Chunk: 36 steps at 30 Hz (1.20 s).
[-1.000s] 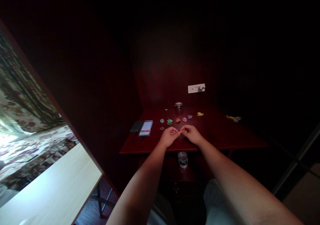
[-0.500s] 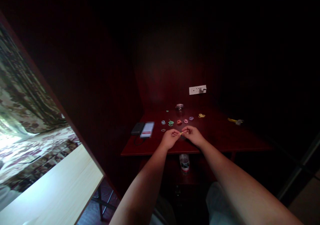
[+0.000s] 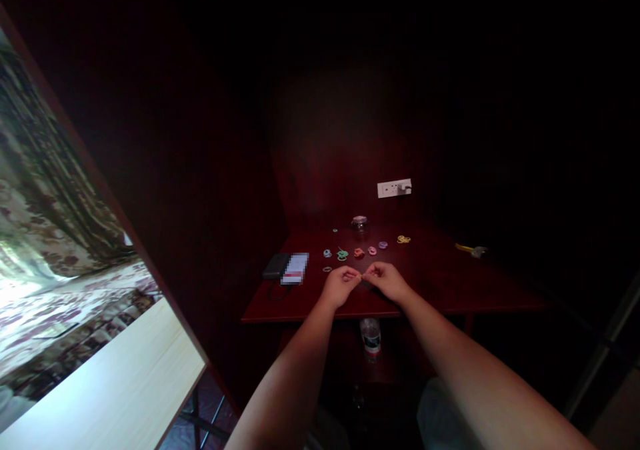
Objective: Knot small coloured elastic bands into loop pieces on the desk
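Observation:
Fingertip to fingertip, my left hand [image 3: 341, 286] and my right hand [image 3: 386, 281] are pinched over the near part of the dark red desk. Between them a small yellow hair tie [image 3: 359, 276] barely shows; the fingers hide most of it. Just beyond lie small groups of coloured hair ties: blue [image 3: 327, 253], green [image 3: 342, 255], orange-red [image 3: 359, 253], pink [image 3: 372, 251], purple [image 3: 383, 245] and yellow ones [image 3: 403, 239]. A single pale hair tie [image 3: 327, 269] rests left of my left hand.
A clear jar [image 3: 359, 225] stands at the back, with a small green ring [image 3: 335, 231] to its left. A phone [image 3: 295, 269] and black box [image 3: 275, 266] lie left. At right is a yellow-handled tool [image 3: 471, 250]. Below the desk stands a bottle [image 3: 371, 338].
The whole view has shifted slightly, so the desk sits lower in the picture. My hands stay pinched together, and less of the yellow hair tie shows between them.

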Tool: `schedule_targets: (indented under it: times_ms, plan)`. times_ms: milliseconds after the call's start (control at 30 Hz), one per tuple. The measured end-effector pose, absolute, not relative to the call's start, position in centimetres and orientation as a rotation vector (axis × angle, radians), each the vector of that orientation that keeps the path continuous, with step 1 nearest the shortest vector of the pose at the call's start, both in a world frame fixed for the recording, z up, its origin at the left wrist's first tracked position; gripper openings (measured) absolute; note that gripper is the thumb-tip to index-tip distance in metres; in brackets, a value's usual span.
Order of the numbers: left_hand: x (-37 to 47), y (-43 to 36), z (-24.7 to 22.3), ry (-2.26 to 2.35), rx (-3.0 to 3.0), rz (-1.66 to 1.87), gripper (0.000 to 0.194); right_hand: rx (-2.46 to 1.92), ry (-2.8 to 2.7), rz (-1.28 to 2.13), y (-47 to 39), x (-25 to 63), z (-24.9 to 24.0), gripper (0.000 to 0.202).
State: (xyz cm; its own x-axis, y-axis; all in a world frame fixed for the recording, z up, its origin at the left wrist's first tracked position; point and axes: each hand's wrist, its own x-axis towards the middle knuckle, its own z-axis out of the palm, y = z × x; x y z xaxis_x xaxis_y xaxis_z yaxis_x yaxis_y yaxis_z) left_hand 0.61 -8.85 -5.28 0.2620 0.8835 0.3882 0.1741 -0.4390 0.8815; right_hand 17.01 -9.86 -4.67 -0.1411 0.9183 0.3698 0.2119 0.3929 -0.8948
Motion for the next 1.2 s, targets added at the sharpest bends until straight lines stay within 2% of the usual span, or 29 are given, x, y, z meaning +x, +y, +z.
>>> schedule_targets:
  times_ms: [533,1200]
  plan:
    - [0.64,-9.04,-4.83,1.020,1.725,1.268,0.018,-1.036,-1.633,0.914,-9.61,17.02,-5.00,0.028]
    - [0.97,-9.84,-4.47,1.102,1.781,1.178,0.023,-1.033,-1.616,0.909,-9.68,17.36,-4.77,0.022]
